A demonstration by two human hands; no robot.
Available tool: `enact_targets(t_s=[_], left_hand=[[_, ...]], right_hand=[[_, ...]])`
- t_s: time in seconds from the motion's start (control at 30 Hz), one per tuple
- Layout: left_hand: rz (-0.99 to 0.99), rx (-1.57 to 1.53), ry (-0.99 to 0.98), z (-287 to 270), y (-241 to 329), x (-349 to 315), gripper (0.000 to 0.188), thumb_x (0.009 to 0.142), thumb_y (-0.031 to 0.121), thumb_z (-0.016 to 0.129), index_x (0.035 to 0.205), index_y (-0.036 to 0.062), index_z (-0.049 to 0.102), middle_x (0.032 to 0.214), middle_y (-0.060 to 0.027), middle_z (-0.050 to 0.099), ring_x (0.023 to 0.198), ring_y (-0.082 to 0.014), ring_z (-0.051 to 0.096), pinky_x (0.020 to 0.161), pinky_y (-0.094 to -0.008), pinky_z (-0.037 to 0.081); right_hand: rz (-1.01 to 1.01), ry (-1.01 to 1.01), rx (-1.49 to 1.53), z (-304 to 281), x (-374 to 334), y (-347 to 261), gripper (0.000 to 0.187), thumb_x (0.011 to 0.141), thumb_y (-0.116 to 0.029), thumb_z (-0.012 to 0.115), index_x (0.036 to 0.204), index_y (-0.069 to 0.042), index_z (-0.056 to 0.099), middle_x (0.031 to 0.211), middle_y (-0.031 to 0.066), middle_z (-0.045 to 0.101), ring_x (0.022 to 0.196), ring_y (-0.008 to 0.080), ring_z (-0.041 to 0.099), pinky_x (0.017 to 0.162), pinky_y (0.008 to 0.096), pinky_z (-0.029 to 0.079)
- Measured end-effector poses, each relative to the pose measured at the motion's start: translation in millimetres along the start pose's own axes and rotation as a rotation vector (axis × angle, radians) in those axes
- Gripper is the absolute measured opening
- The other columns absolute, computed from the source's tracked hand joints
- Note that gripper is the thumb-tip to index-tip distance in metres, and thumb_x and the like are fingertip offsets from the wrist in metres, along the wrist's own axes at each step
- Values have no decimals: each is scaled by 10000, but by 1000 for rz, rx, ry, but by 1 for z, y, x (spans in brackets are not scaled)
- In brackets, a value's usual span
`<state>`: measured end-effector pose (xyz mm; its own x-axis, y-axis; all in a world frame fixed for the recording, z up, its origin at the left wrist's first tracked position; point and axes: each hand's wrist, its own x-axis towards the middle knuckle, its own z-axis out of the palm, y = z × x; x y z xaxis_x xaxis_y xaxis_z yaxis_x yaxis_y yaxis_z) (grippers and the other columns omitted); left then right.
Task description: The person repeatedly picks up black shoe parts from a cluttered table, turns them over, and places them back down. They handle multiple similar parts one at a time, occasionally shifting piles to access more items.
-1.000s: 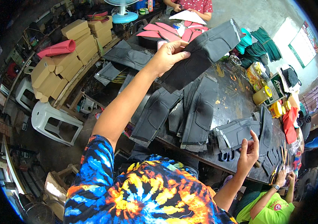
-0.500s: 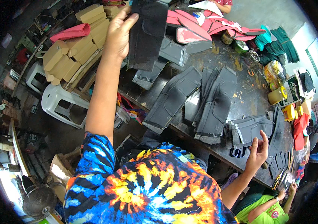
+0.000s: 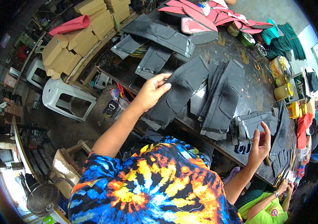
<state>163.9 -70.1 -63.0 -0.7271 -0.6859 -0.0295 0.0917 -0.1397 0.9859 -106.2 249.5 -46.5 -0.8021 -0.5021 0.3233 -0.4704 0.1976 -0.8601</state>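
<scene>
My left hand (image 3: 153, 91) is at the left edge of a black padded panel (image 3: 181, 87) with curved stitching, its thumb and fingers closed on that edge. The panel lies on the middle-left pile at the front of the dark table. Just right of it rests another pile of similar black panels (image 3: 224, 99). My right hand (image 3: 260, 145) is raised over the table's near edge, thumb and index finger apart, holding nothing. Behind it sit grey-black folded panels (image 3: 254, 125). Farther back on the left, a long black panel (image 3: 159, 33) lies across other pieces.
Pink-and-black cut pieces (image 3: 200, 22) cover the table's far end. Yellow tubs (image 3: 283, 92) and teal bundles (image 3: 288, 41) line the right side. Cardboard boxes (image 3: 71, 48) and a white plastic stool (image 3: 67, 99) stand left. A co-worker in a green shirt (image 3: 267, 203) works at lower right.
My left hand has come down and nearer from the upper left, without the panel it held up. A long black panel now shows at the back left. My right hand has barely moved.
</scene>
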Motion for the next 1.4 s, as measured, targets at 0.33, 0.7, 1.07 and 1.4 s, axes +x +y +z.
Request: enact_targets(t_s=[0.33,0.7,1.07,1.4], left_hand=[[121,-154,14,-19,39,5,457,1004,112,639,1426,-32,541,1313,-79,672,1211,-143,610,1085,-310,447],[220,-78,162,13,42,-15,410,1005,92,631,1394,-16,558,1238,-61,659,1112,-125,615,996,-296,487],[517,1060,198,14,5,7,701,880,355,798,1415,-15,537,1283,-206,662,1184,-392,623,1048,-453,476],[215,580,-3,21,4,22,556,879,69,776,1392,25,566,1255,-109,663,1160,-242,637,1044,-364,472]], right_hand=[[8,-33,22,1,1,-3,342,982,-27,668,1324,-45,670,816,-56,531,708,20,467,617,185,366],[104,-601,615,61,0,-61,696,937,-343,734,1492,9,506,1209,124,691,1071,195,679,948,351,536],[204,-284,673,101,18,-63,571,959,20,664,1471,85,420,1424,134,571,1298,197,562,1106,317,414],[148,-194,574,85,40,-44,600,1024,-33,607,1534,122,331,1384,136,566,1251,160,551,1089,282,403]])
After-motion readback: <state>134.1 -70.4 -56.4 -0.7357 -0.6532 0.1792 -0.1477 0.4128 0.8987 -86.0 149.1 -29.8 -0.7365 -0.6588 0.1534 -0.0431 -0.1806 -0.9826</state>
